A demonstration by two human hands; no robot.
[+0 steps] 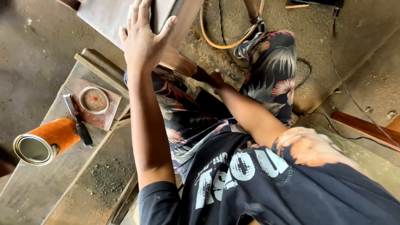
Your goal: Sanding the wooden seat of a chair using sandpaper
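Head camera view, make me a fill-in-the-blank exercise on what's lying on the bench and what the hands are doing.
1. The left hand rests flat on a ____ panel.
2. The open orange can lies on its ____.
3. The round metal lid sits on a flat ____ piece of board.
4. The black-handled tool lies between the lid and the ____.

Missing words: wooden; side; brown; can
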